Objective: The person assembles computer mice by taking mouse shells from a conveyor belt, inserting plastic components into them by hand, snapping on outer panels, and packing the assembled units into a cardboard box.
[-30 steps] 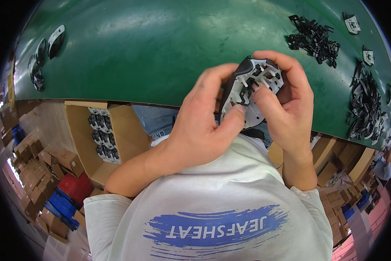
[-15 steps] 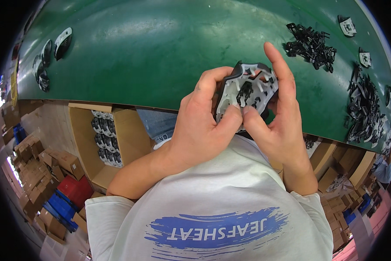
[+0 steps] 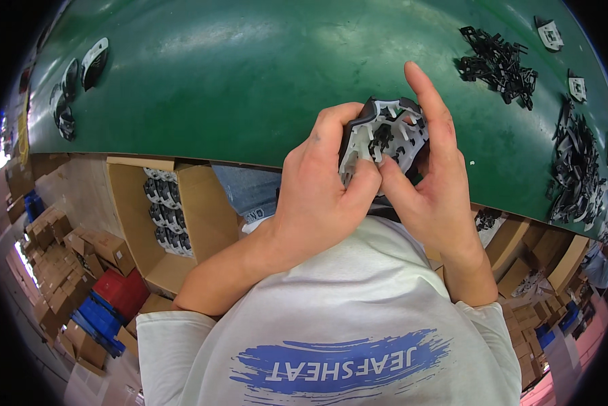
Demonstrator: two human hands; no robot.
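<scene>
Between my two hands, just over the table's near edge, is a hollow plastic shell [image 3: 361, 140], black outside and whitish inside, its ribbed inner side facing up. It resembles a computer mouse cover. A small black plastic part [image 3: 382, 137] sits inside it. My left hand [image 3: 314, 193] is closed around the shell's left side, thumb reaching into the lower opening. My right hand [image 3: 434, 183] holds the right side, its thumb tip close to the left one beside the black part. The right index finger points up, off the shell. The thumbs partly cover the shell's lower end.
A green table [image 3: 236, 81] spans the front. Black plastic parts lie in a pile [image 3: 499, 68] at far right, with a larger heap [image 3: 578, 166] nearer. Several shells [image 3: 95, 64] lie at left. An open carton [image 3: 209, 223] holding shells in rows stands below the table's left edge.
Both thumbs have shifted slightly inside the shell, the right one pressing in closer to the left. The shell stays held in both hands. The view has turned a little.
</scene>
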